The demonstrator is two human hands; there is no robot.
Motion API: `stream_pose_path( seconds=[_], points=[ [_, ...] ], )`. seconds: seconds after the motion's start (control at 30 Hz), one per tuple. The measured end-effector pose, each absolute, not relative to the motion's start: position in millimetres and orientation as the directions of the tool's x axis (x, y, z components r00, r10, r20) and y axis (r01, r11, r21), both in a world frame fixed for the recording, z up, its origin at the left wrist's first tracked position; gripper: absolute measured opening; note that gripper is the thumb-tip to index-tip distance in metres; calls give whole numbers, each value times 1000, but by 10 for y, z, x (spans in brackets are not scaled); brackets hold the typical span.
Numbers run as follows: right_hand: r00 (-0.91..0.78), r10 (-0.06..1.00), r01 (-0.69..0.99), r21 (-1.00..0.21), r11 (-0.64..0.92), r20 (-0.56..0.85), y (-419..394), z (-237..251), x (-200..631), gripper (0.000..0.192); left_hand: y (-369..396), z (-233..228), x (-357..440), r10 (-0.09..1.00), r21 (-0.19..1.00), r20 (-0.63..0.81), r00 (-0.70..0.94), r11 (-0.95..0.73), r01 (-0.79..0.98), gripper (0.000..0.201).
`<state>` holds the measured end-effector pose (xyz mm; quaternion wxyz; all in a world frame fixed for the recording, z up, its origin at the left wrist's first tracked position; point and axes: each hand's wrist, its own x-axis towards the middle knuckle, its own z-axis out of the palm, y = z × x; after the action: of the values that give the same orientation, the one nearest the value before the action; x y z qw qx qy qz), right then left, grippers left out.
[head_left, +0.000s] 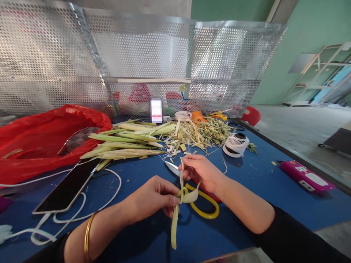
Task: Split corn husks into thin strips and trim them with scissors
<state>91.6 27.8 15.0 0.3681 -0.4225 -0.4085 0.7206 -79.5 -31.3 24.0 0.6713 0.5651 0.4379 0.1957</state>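
My left hand (152, 197) pinches a folded pale yellow-green leaf strip (184, 197), whose loose tail hangs down toward the blue table (246, 190). My right hand (201, 171) holds the strip's upper end, lifted just above the fold. Both hands hover over yellow-handled scissors (204, 204) lying on the table, their blade (172, 168) poking out behind my right hand.
A bundle of green leaf stalks (123, 144) and a heap of trimmings (203, 133) lie behind. A spool of white thread (236, 144) stands at right. A phone (68, 186) with white cable, a red plastic bag (41, 138) and a pink case (305, 177) flank me. Perforated metal screen (150, 54) at the back.
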Motion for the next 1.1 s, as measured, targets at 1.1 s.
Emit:
stream_pose_path(
  seconds=[1.1],
  points=[
    [-261,950,305,-919,249,171,199,86,922,23,-251,191,-804,914,922,-365,177,382,-69,23]
  ],
)
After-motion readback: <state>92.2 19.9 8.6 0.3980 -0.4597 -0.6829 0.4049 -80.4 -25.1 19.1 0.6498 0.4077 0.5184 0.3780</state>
